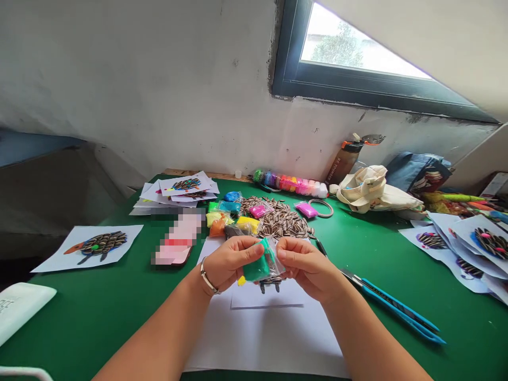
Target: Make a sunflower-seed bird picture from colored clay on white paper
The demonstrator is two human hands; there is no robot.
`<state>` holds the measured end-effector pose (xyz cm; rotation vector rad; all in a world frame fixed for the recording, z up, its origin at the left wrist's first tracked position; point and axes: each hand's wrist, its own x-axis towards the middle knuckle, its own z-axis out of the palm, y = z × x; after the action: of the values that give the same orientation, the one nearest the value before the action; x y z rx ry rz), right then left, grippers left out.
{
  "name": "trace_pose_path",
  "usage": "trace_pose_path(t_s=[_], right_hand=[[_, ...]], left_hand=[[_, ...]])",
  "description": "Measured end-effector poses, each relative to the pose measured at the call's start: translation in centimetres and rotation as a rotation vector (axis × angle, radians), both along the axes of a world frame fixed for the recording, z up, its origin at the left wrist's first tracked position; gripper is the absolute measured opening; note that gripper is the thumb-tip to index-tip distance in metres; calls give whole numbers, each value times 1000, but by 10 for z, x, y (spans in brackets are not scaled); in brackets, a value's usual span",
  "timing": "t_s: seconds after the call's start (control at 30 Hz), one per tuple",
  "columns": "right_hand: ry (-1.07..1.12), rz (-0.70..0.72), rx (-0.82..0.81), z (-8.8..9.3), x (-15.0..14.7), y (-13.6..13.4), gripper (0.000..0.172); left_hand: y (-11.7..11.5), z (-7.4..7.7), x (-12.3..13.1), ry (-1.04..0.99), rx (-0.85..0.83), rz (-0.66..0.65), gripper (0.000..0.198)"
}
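Between my hands is a small clear plastic bag of green modelling clay (pixel 257 267). My left hand (pixel 234 259) grips its left side, thumb on top, with a metal bangle on the wrist. The fingers of my right hand (pixel 304 262) pinch the bag's clear right edge. Below the bag, a picture made with sunflower seeds (pixel 270 286) is partly covered by my hands. It lies on white paper (pixel 265 333). Just beyond my hands are a heap of sunflower seeds (pixel 283 222) and several small bags of coloured clay, among them an orange one (pixel 217 228) and a blue one (pixel 232 197).
Blue-handled scissors (pixel 397 304) lie at the right, near stacked seed pictures (pixel 456 246). At the left are a seed-turtle picture (pixel 97 247), a blurred pink object (pixel 178 241) and a white device (pixel 24 307). A bottle (pixel 343 161) and a cloth bag (pixel 367 188) stand by the wall.
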<state>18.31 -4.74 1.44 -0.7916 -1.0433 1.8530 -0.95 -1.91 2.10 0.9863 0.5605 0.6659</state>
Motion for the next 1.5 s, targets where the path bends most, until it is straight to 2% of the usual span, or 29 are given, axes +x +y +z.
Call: trace_pose_path(t_s=[0.13, 0.27, 0.53, 0.73, 0.97, 1.13, 1.23, 1.4, 1.43, 1.5], right_hand=[[40, -6, 28, 2, 1, 0, 24], [-38, -19, 48, 4, -1, -1, 28], [-32, -4, 11, -4, 0, 2, 29], [-73, 12, 18, -5, 0, 3, 20], [-414, -194, 225, 1, -1, 3, 16], [-431, -31, 231, 4, 4, 4, 15], [-451, 1, 237, 6, 6, 1, 17], [-636, 3, 395, 12, 7, -6, 59], [-692, 0, 447, 12, 7, -7, 58], [-797, -23, 540, 13, 5, -9, 43]], left_hand=[[0, 0, 0, -5, -13, 13, 35], [-2, -1, 4, 30, -18, -31, 33], [0, -3, 5, 71, -46, -15, 36], [1, -4, 4, 105, -47, -23, 40], [2, -7, 6, 141, -26, 18, 41], [2, -10, 7, 175, 22, 23, 43], [2, -11, 7, 190, 53, 23, 45], [1, -9, 8, 299, 146, 24, 44], [0, -8, 8, 327, 160, 22, 46], [-1, -6, 9, 367, 170, 10, 51]])
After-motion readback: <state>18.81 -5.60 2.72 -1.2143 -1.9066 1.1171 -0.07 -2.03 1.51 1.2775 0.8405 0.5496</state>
